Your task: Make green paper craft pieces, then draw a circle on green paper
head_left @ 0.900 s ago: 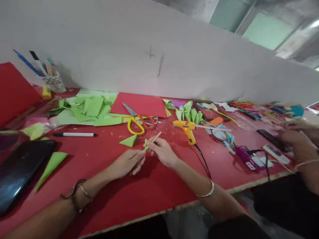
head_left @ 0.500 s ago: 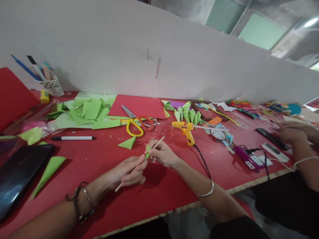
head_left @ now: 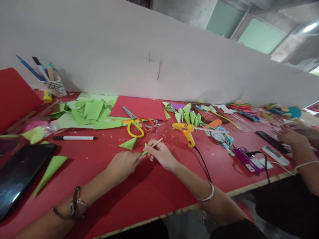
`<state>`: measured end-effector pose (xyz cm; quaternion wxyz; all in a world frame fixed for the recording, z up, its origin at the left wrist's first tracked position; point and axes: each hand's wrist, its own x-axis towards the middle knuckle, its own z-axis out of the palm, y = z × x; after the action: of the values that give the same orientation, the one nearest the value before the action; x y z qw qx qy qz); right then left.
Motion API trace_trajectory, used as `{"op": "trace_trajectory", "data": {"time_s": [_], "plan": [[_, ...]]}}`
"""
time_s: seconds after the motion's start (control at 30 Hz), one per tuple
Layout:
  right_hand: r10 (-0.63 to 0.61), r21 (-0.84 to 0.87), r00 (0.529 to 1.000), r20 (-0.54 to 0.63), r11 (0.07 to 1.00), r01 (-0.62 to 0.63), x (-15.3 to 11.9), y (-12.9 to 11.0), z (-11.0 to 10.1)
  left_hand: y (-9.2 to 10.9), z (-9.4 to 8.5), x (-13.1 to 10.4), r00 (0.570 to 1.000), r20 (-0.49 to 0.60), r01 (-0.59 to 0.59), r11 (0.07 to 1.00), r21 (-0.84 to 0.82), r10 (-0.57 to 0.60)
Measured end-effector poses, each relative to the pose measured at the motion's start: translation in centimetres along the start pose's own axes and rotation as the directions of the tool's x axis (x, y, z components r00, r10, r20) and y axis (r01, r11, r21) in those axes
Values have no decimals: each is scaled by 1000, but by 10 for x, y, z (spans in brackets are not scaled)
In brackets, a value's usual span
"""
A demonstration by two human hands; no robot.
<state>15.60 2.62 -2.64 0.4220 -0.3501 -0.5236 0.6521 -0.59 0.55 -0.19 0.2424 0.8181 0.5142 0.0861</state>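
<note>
Above the red tabletop, my left hand (head_left: 126, 167) and my right hand (head_left: 159, 154) meet at a thin wooden stick (head_left: 157, 142). A small strip of green paper (head_left: 144, 152) is wrapped around the stick between them. My right hand pinches the stick and paper, with the stick's upper end poking out past the fingers. My left hand is closed at the paper's lower end, back of the hand up; it hides the stick's lower part. Just beyond lies a folded green paper piece (head_left: 129, 144), near the yellow-and-orange-handled scissors (head_left: 136, 127).
A yellow glue gun (head_left: 187, 132) with its cord lies right of my hands, near several green paper cones (head_left: 185, 114). Cut green paper (head_left: 92, 111), a marker (head_left: 74, 138), a black phone-like slab (head_left: 23, 176) and a green cone (head_left: 51, 172) lie left. Another person's hands (head_left: 294, 134) work far right.
My left hand has turned over, its back now facing up, and closed at the green paper. The stick's lower end is now hidden. The view has shifted slightly.
</note>
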Motion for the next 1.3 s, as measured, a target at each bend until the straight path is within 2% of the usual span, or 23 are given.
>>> {"op": "trace_trajectory", "data": {"time_s": [0.07,0.13,0.17,0.27,0.43,0.53,0.6,0.63,0.67,0.73,0.8,0.83,0.87,0.93,1.0,1.07,1.13,1.2,1.3], "plan": [[-11,3,1000,12,1000,11,-1,-2,-1,1,0,-1,993,108,-6,954,-301,41],[-21,11,999,37,1000,21,-1,-4,-1,2,-1,-3,972,218,58,819,-571,84],[-24,20,998,52,1000,23,-2,-6,-1,3,-1,-4,959,269,113,749,-653,89],[-19,66,996,88,998,13,-3,-9,0,7,-2,-6,926,364,245,566,-787,105],[-35,135,991,127,991,18,-4,-12,2,3,5,-7,897,377,321,247,-914,229],[-59,145,987,146,989,38,-5,-13,2,-1,9,-5,872,380,356,134,-925,307],[-65,130,987,146,990,46,-5,-13,2,-2,9,-4,870,380,344,166,-924,313],[-64,114,989,135,992,48,-5,-13,2,-2,9,-3,880,375,315,233,-920,291],[-61,92,991,118,995,50,-5,-13,1,-1,7,-3,900,354,264,328,-907,253],[-55,36,996,70,998,52,-4,-11,1,1,3,-2,957,247,114,586,-802,151],[-46,-11,999,28,999,47,-3,-9,1,3,-1,-2,996,67,-11,861,-509,53],[-40,-26,999,15,999,40,-2,-7,1,4,-2,-2,999,-23,-29,950,-310,23],[-30,-34,1000,7,999,30,-2,-6,1,4,-3,-2,995,-96,-17,993,-113,7],[-13,-36,1000,2,999,14,-1,-4,1,4,-4,-2,985,-174,26,987,156,2],[-16,-33,1000,11,999,16,-1,-3,1,3,-3,-2,987,-164,30,982,184,1],[-33,-28,999,32,999,34,-1,-4,1,3,-2,-2,996,-91,9,1000,-2,-9],[-49,-23,997,55,998,51,-2,-7,1,2,0,-1,1000,26,10,941,-337,-1],[-52,-20,996,74,998,54,-2,-10,1,2,2,-1,990,138,63,767,-639,33],[-47,-10,994,95,999,48,-4,-14,1,2,5,-1,968,235,159,504,-849,89]]}}
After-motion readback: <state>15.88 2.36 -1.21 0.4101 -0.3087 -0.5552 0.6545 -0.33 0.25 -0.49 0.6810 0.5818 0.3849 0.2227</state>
